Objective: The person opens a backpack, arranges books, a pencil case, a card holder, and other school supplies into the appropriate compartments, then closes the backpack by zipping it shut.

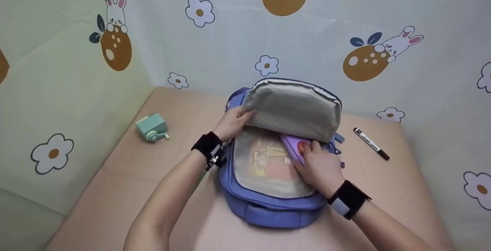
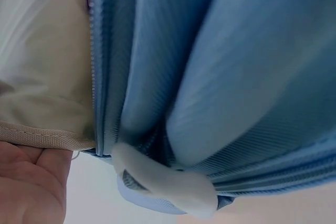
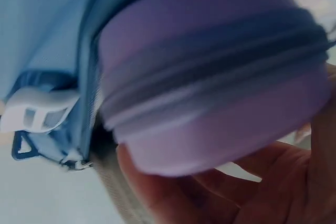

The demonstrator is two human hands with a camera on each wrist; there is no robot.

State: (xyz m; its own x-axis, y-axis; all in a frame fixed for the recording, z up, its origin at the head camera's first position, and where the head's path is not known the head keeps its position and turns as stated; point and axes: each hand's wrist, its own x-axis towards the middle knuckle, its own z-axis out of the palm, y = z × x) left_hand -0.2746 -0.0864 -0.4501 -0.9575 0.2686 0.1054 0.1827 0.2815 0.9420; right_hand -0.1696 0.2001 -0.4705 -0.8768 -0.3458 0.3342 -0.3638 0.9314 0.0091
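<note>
A blue backpack [image 1: 284, 216] lies on the table with its front compartment unzipped and its grey-lined flap [image 1: 293, 109] raised. My left hand [image 1: 232, 122] grips the flap's left edge; in the left wrist view its fingers lie against the trimmed edge of the lining [image 2: 47, 137]. A purple zippered case [image 3: 220, 140], with a red spot on its face, is in my right hand [image 1: 322, 168]. The case is partly inside the opening under the flap, tilted, its far end hidden. Fingers and thumb are around it. A printed picture shows dimly through the front panel [image 1: 268, 159].
A teal pencil sharpener with a crank [image 1: 153, 126] stands on the table to the left. To the right lies a black-and-white marker [image 1: 371, 143]. A small blue block [image 1: 339, 138] sits beside the backpack's right side. Patterned curtains [image 1: 230, 40] hang behind the table.
</note>
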